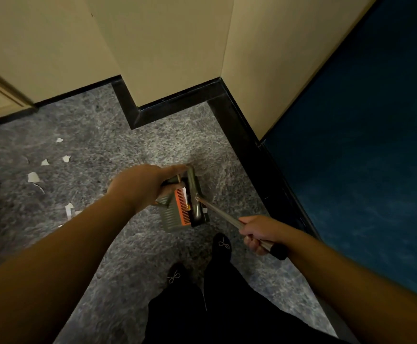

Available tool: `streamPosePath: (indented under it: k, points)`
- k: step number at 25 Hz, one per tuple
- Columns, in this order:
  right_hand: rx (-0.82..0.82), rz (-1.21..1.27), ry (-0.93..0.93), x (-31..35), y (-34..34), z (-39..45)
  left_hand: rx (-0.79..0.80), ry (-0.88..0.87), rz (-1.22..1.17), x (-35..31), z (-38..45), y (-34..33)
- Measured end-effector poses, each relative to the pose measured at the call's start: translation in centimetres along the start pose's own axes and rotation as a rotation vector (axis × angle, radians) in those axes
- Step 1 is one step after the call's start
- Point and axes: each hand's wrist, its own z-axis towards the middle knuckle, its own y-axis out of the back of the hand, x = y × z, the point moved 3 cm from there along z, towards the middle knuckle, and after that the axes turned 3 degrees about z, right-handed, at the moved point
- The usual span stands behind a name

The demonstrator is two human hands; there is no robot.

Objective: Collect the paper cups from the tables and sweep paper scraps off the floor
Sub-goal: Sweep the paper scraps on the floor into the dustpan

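The sweeping step is in hand. The broom (229, 217) handle is gripped by the right hand (259, 235); the dustpan (175, 212) is held by the left hand (142, 186). About 8 scraps (33, 177) lie well left, unswept. Next, both tools must be carried there.

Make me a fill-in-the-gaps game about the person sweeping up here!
1. The right hand grips the long metal ____ of the broom.
2. The left hand holds the dustpan, which has a comb coloured ____.
3. The white paper scraps lie on the grey ____.
4. Both shoes are coloured ____.

Missing words: handle; orange; floor; black
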Motion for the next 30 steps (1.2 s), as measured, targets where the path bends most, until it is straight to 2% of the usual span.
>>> streamPosePath:
  k: [6,11,16,23,30]
  points:
    - [-0.048,-0.042,0.066,-0.3,-1.1,-1.1,-0.095,0.191,-0.158,3.5,-4.5,-1.1]
    - [-0.079,-0.080,0.133,-0.3,-2.5,-2.5,-0.076,0.141,-0.152,4.8,-6.5,-1.4]
    - [-0.157,-0.098,0.159,-0.6,-1.8,-3.2,-0.038,0.173,-0.164,6.4,-6.7,-1.7]
    - [-0.236,-0.141,0.093,-2.2,0.9,-0.2,-0.073,0.169,-0.153,6.9,-6.1,-1.5]
    - [-0.159,-0.295,0.089,-1.3,-2.6,3.6,-0.071,0.173,-0.118,6.7,-6.3,-1.9]
